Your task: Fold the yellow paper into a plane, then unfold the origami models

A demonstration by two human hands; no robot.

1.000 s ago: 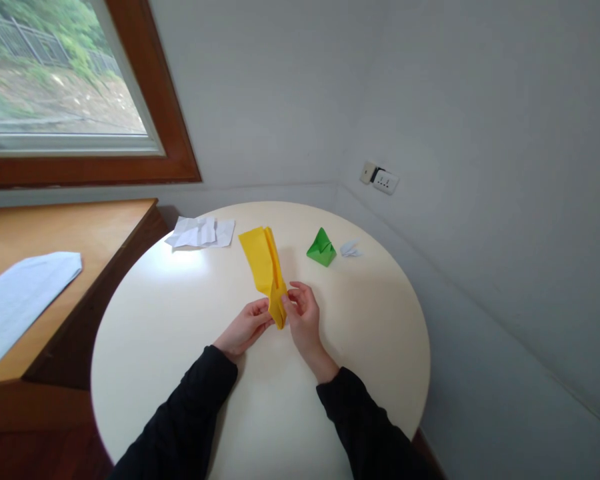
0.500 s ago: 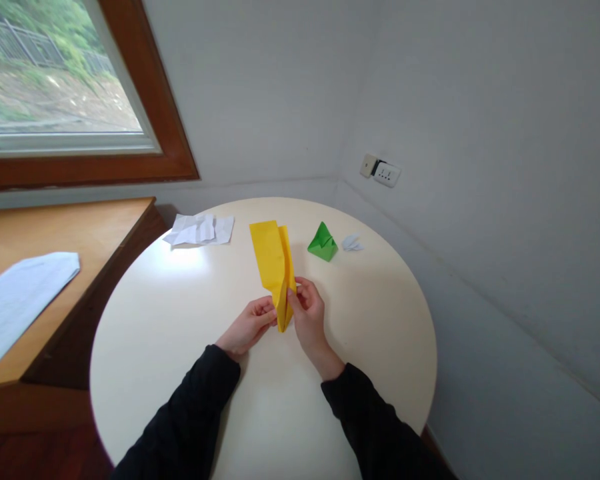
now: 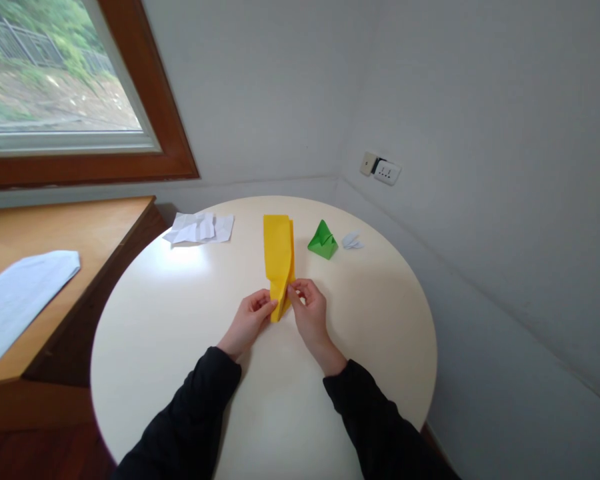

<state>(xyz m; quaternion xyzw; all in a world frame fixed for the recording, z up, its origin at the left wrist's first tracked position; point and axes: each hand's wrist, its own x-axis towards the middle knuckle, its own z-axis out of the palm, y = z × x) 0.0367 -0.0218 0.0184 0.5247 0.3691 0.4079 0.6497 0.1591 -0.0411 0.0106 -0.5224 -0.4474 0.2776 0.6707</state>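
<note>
A folded sheet of yellow paper (image 3: 279, 250) stands nearly upright above the middle of the round table, with a wide flat upper part and a narrower, creased lower end. My left hand (image 3: 253, 319) pinches its lower left edge between thumb and fingers. On the other side, my right hand (image 3: 310, 310) grips the lower right edge, thumb in front. Some of the fingers behind the paper are hidden. Beyond my right hand lies a folded green paper piece (image 3: 323, 243) with a pointed top. Close to it is a small folded white paper (image 3: 352, 241).
Creased white sheets (image 3: 196, 229) lie at the back left of the white round table (image 3: 150, 347). A wooden desk (image 3: 105, 223) on the left carries a pale folded sheet or cloth (image 3: 27, 297). Wall sockets (image 3: 387, 173) sit beyond the table, near the corner.
The yellow paper has turned more upright, its top shifting right, and its layers lie closer together. My left thumb has moved up slightly along its edge.
</note>
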